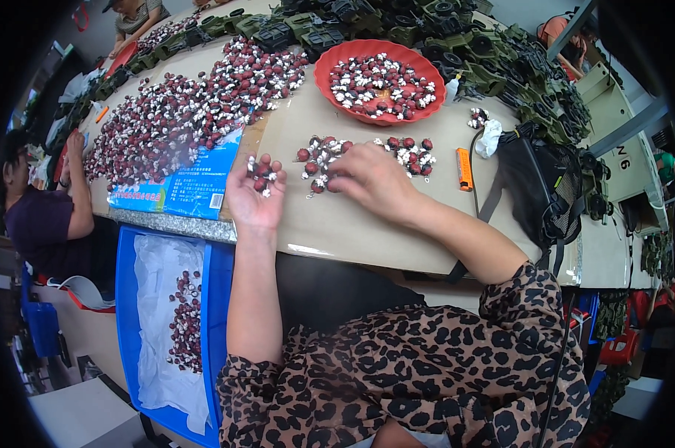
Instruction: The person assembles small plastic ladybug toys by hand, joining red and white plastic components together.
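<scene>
My left hand (256,200) is palm up at the table's near side, fingers curled round a few small red, black and white figures (261,176). They look like little plastic heads or dolls; fine detail is too small to tell. To its right, my right hand (373,183) reaches palm down over a loose cluster of the same figures (413,155) on the tan table covering. Its fingers bend down together with the thumb beside the pieces at the cluster's left. What sits between the fingertips is hidden.
Beyond the cluster stands a red scalloped bowl (326,88) of figures. A large heap (180,123) spreads left over a blue printed sheet (195,183). Green toy vehicles (472,48) pile behind. An orange box (465,169) and black bag (543,190) lie right; a blue bin (128,299) stands lower left.
</scene>
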{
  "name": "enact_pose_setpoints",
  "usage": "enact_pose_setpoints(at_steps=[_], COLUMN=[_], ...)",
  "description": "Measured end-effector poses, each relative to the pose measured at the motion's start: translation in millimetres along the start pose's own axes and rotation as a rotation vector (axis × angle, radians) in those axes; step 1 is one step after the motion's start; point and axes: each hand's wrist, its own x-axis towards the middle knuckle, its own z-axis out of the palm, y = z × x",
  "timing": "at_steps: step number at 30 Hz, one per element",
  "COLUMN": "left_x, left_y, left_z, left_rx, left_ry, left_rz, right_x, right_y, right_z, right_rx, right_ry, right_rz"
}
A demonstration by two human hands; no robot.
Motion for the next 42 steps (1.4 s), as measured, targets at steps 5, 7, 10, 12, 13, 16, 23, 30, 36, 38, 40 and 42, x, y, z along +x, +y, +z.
enact_pose_setpoints(at_steps=[5,7,10,12,13,16,23,30,36,38,40,42], left_x=[-20,-20,-29,-35,-37,-39,-50,-50,-49,-50,-51,-51], left_y=[-8,-8,-16,-22,-27,-40,-53,-51,-52,-50,-51,-51], left_z=[2,-3,2,7,8,6,8,3,0,-2,0,0], left_rx=[0.013,0.054,0.242,0.448,0.446,0.714,0.963,0.9,0.871,0.843,0.863,0.883], left_ry=[-0.015,-0.267,-0.232,-0.287,-0.287,-0.39,-0.396,-0.355,-0.371,-0.396,-0.401,-0.404], left_rz=[-0.044,-0.125,-0.064,-0.014,-0.012,0.164,0.33,0.279,0.291,0.263,0.286,0.308], right_x=[-6,-8,-11,-10,-9,-6,-11,-12,-13,-13,-14,-13], right_y=[-3,-4,-2,1,2,-2,-4,-2,-5,-4,-4,-5], right_z=[11,12,9,8,8,1,5,7,7,7,8,7], right_rx=[-0.114,-0.15,-0.007,0.385,0.779,1.206,1.493,1.387,1.359,1.351,1.343,1.366], right_ry=[-0.072,-0.055,-0.036,-0.079,-0.123,-0.088,-0.092,-0.141,-0.15,-0.151,-0.153,-0.17], right_rz=[0.016,0.016,0.082,0.304,0.526,0.701,0.754,0.767,0.777,0.793,0.808,0.796])
